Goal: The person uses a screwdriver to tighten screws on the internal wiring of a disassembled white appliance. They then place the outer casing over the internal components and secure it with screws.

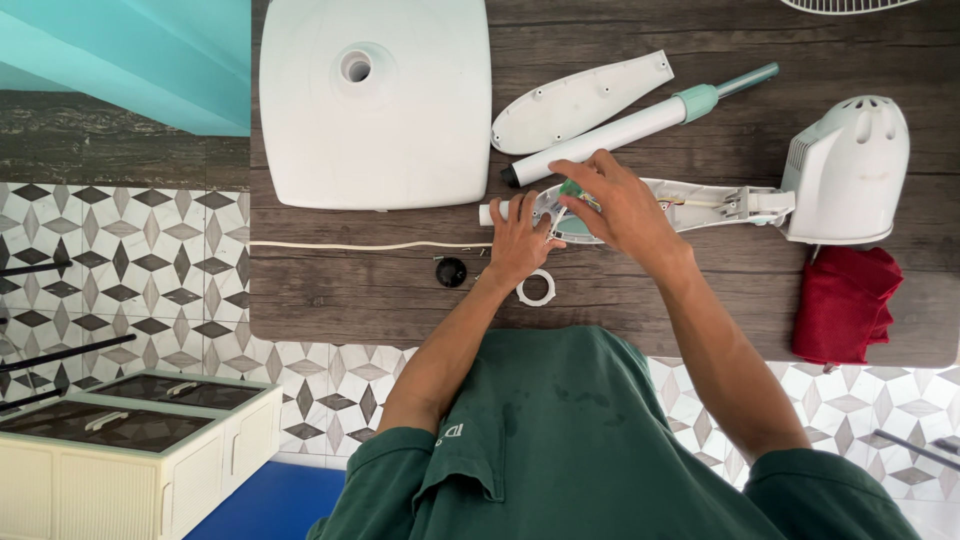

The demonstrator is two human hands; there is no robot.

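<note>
A dismantled white standing fan lies on a dark wooden table (350,280). My left hand (520,240) rests on the open control end of the fan's neck housing (700,205), steadying it. My right hand (615,200) is over the same spot, its fingers closed on a small green-handled tool (570,188) pointed into the housing. The neck housing runs right to the white motor casing (850,165). A white plastic ring (536,288) and a black knob (451,271) lie just in front of my left hand.
A square white fan base (375,100) sits at the back left. A white cover plate (580,100) and a white pole with a teal end (640,125) lie behind my hands. A red cloth (845,305) is at the right; a white cord (370,245) runs left.
</note>
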